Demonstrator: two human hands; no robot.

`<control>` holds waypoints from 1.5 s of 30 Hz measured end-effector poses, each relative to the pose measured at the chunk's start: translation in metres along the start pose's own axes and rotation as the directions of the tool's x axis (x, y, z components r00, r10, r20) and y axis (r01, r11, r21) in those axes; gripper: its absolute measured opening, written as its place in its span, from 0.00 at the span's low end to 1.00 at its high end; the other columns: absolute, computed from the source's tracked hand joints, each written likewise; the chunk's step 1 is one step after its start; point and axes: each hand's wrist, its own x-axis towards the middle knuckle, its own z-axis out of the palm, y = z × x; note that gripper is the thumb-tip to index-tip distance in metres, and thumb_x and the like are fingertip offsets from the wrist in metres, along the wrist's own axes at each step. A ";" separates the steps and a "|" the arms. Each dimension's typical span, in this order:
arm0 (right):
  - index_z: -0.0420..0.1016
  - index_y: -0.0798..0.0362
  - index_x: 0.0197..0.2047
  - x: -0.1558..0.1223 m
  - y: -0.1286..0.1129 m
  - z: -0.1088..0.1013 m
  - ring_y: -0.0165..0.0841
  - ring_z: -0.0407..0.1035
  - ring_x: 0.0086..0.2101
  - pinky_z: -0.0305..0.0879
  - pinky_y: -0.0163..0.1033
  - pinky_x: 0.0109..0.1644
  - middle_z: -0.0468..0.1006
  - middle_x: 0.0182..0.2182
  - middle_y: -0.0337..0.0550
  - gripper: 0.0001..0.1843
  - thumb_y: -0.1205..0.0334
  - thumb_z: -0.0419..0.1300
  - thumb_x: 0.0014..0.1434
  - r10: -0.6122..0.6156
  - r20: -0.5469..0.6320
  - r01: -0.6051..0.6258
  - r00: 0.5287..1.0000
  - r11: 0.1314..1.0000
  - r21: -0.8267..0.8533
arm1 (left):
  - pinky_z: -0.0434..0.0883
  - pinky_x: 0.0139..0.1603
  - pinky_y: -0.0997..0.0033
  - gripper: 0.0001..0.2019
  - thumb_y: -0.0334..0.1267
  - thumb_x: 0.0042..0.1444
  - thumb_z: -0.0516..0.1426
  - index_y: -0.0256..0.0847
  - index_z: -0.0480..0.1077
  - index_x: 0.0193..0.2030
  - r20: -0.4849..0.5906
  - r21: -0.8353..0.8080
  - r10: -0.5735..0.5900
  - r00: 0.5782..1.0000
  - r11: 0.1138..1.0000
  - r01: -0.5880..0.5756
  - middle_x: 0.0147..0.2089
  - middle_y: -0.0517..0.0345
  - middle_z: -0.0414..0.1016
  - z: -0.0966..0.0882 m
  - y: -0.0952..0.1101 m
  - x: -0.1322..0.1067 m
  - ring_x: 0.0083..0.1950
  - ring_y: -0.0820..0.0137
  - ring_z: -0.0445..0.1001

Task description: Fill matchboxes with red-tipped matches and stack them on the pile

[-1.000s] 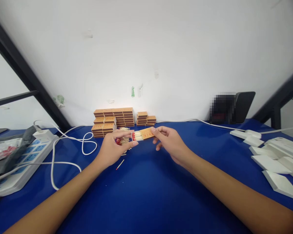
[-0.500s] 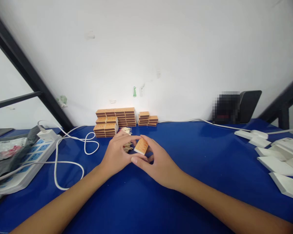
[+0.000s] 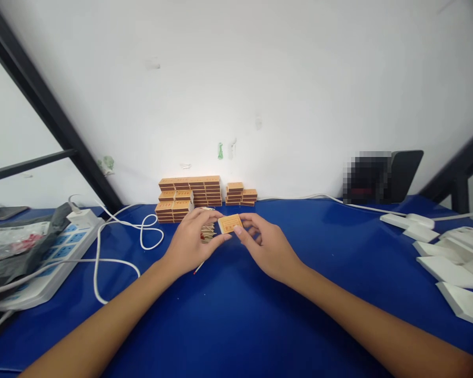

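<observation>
Matchbox stacks [image 3: 207,192]: on table [image 3: 236,325], behind loose matches [image 3: 208,231]
Single matchbox [image 3: 227,222]: between left hand [image 3: 189,239] and right hand [image 3: 270,247]
Power strip [image 3: 57,262]: table's left side
Cable loop [image 3: 141,236]: right of power strip

At left on the blue surface [image 3: 236,331] lie a power strip [image 3: 65,249] and white cable [image 3: 118,259]; at right, white angular pieces [image 3: 451,272] and a dark, pixelated object [image 3: 366,176], perhaps a screen.

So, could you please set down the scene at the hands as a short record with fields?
Right hand: holds the matchbox, thumb on top
Left hand: curved at the matchbox's left end; contact unclear
Matchbox: looks shut, printed face up
Loose matches: beside left hand, partly hidden
Behind: larger matchbox stack left, smaller stack right
Surface: blue table
</observation>
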 end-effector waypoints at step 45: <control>0.77 0.49 0.43 0.006 0.006 -0.007 0.34 0.74 0.34 0.67 0.43 0.43 0.84 0.41 0.43 0.12 0.50 0.57 0.73 -0.077 -0.042 0.063 0.996 0.964 -0.259 | 0.58 0.70 0.42 0.31 0.50 0.61 0.68 0.50 0.70 0.70 -0.059 0.514 -0.144 0.988 0.844 0.154 0.70 0.46 0.72 -0.056 -0.079 0.014 0.72 0.42 0.62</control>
